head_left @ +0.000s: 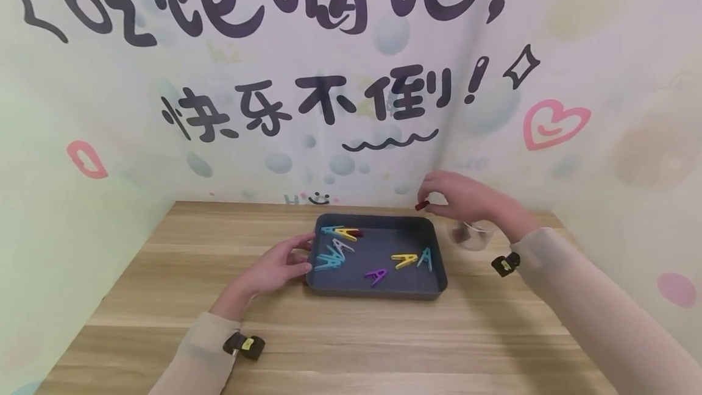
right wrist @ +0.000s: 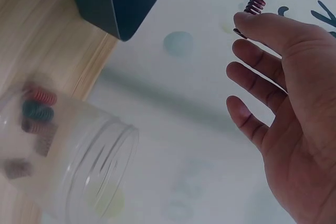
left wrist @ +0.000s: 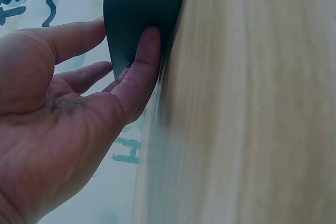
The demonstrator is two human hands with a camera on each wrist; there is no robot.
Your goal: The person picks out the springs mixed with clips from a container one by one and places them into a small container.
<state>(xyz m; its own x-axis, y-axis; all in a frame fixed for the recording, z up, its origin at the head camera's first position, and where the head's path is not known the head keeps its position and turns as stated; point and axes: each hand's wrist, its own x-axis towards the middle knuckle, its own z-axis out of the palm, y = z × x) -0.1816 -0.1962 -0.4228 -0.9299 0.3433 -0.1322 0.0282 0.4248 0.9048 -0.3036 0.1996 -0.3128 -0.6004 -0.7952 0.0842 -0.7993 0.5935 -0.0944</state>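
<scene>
My right hand (head_left: 466, 195) pinches a small dark red spring (right wrist: 255, 4) between thumb and fingertips, above the back right corner of a dark grey tray (head_left: 375, 292). Its other fingers are loosely bent in the right wrist view. My left hand (head_left: 276, 266) rests its fingertips against the tray's left wall (left wrist: 137, 9), fingers fairly straight. Inside the tray lie several clothespins, among them a purple clothespin (head_left: 376, 276), a yellow clothespin (head_left: 404, 259) and a pale clothespin (head_left: 343, 249). A dark red piece (head_left: 356, 233) lies beside the yellow clothespin at the back.
Right of the tray, beneath my right forearm, stands a clear jar (head_left: 478, 240) with its mouth open. It holds several coloured springs, including a red spring (right wrist: 43, 96) and a green spring (right wrist: 38, 111). A printed wall sheet (head_left: 307, 163) borders the back of the wooden table (head_left: 340, 346).
</scene>
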